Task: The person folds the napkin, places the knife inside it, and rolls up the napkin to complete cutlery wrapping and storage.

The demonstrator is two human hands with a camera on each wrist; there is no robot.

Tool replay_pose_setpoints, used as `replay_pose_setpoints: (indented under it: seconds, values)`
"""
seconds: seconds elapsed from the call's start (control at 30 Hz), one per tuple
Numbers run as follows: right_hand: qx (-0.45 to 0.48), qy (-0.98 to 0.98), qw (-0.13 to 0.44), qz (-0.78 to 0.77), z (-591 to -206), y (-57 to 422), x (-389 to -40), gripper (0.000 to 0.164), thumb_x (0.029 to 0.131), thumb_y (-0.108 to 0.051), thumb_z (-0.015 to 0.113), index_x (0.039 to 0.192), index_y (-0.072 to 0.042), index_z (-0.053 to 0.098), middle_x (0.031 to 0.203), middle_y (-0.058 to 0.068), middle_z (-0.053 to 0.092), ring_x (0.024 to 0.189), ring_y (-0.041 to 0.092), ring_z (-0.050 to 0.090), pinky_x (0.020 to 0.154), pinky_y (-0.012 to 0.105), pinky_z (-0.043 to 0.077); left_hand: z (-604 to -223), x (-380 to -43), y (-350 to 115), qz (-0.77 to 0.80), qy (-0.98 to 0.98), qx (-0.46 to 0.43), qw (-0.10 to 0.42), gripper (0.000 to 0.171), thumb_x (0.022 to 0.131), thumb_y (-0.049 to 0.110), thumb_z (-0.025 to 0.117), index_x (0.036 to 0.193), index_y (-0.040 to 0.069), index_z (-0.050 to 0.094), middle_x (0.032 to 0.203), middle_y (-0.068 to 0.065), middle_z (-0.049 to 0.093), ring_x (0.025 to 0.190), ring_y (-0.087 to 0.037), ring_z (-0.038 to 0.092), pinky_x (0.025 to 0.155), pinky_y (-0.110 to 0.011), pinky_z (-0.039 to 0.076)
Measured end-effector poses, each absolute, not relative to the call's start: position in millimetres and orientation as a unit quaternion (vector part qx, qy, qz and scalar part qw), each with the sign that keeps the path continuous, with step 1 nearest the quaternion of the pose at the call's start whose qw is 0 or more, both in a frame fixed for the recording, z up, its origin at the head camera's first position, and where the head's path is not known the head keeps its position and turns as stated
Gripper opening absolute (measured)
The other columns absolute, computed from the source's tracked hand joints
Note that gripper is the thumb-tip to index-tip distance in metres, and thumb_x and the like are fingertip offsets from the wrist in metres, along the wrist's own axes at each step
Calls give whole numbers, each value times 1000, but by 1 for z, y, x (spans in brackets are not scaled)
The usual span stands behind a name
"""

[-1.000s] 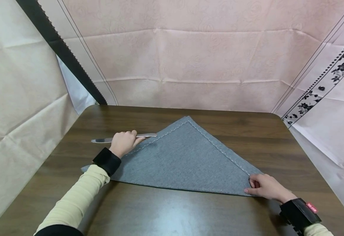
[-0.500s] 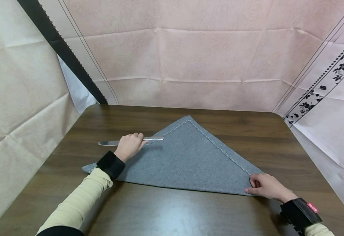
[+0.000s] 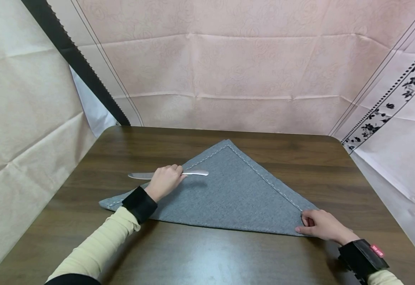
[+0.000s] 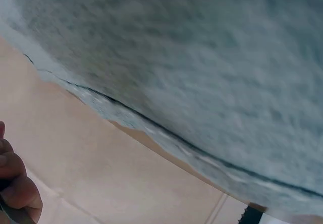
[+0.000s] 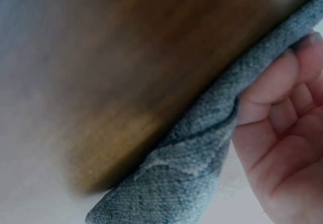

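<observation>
Preferably, grip the knife point(image 3: 197, 172) level above the folded cloth point(image 3: 225, 192) in the left hand point(image 3: 165, 181), the right hand point(image 3: 322, 226) pinching the cloth's corner

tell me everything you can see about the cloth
The cloth is grey-blue, woven-looking, with pale stitching along its two far edges. It lies on the table in a triangle, apparently folded, long side nearest the person. The right hand grips it near its right corner; the left hand is over its left part.

Silver knife point(image 3: 197, 172), partly above cloth point(image 3: 229, 194), blue-grey, triangular, white-stitched
</observation>
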State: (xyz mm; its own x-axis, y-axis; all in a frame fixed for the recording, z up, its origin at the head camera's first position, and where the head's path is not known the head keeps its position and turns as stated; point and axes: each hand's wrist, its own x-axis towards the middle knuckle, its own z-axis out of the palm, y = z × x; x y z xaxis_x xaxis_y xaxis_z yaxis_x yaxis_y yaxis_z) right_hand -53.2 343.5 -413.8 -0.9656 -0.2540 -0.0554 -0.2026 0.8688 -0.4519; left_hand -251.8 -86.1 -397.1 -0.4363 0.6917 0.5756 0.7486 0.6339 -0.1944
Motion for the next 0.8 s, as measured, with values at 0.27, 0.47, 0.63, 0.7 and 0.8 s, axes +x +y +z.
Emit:
replay_pose_setpoints:
  seconds: [0.27, 0.47, 0.63, 0.7, 0.8]
  values:
    - [-115, 965, 58, -229, -413, 343, -53, 36, 78, -36, 69, 62, -18, 43, 56, -14, 32, 51, 0, 33, 49, 19, 25, -395, -241, -72, -55, -843, -437, 309, 27, 78, 24, 71, 68, 6, 54, 58, -3, 50, 47, -17, 49, 38, -31, 36]
    - [-120, 964, 56, -231, -413, 344, -54, 36, 78, -35, 69, 62, -18, 42, 55, -14, 32, 50, 0, 32, 49, 20, 25, -394, -233, -63, -60, -841, -441, 309, 27, 78, 24, 71, 67, 9, 52, 58, -2, 50, 46, -16, 48, 37, -30, 35]
    - [-126, 965, 46, -227, -416, 345, -53, 37, 78, -35, 69, 61, -18, 41, 55, -15, 31, 50, -1, 31, 49, 19, 25, -392, -228, -57, -61, -835, -450, 310, 27, 79, 26, 71, 68, 9, 53, 58, -1, 50, 46, -14, 47, 38, -27, 34]
    - [-125, 965, 43, -226, -416, 345, -53, 37, 78, -35, 70, 61, -19, 41, 55, -15, 31, 50, -1, 31, 49, 18, 24, -391, -226, -54, -57, -833, -455, 311, 27, 79, 27, 70, 68, 10, 52, 59, -1, 50, 47, -14, 47, 39, -27, 34]
    - [-125, 965, 40, -227, -416, 344, -52, 37, 78, -34, 70, 61, -19, 41, 55, -15, 30, 50, -1, 30, 49, 19, 23, -390, -223, -50, -54, -830, -461, 310, 26, 80, 26, 70, 68, 10, 53, 59, -1, 50, 48, -14, 48, 39, -27, 35]
